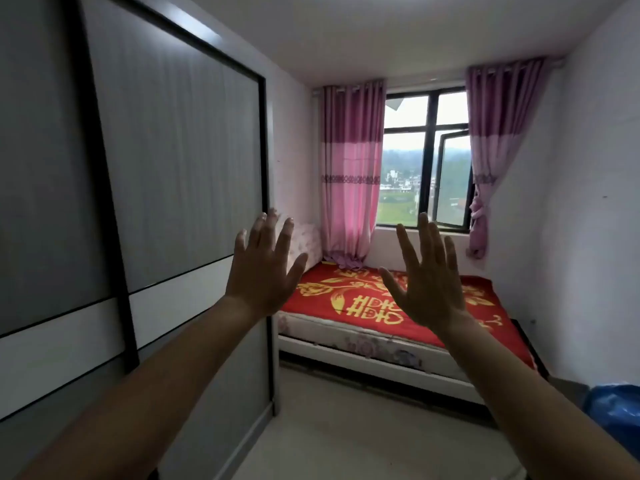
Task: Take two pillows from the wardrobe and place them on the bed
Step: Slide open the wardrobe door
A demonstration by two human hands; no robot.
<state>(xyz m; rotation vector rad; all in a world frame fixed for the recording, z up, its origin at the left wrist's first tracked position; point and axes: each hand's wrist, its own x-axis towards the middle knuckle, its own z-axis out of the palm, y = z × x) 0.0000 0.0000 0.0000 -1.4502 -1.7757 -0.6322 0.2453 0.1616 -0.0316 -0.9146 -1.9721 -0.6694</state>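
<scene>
Head view first finds the wardrobe (156, 185) filling the left of the frame: tall, flat sliding panels of matte grey with a paler horizontal band lower down, framed in dark strips, doors shut, so no pillows show inside. Right of centre lies the bed (363, 344), a floral-patterned mattress under a smooth red cloth (346, 289) printed with gold flowers and characters. In front of it both bare arms reach forward; the left hand (261, 271) and right hand (427, 284) are raised with fingers spread wide, grasping nothing. Behind, pink and purple curtains (349, 168) hang in soft folds beside a dark-framed window (429, 157). Crinkled blue plastic (616, 417) sits at lower right.
</scene>
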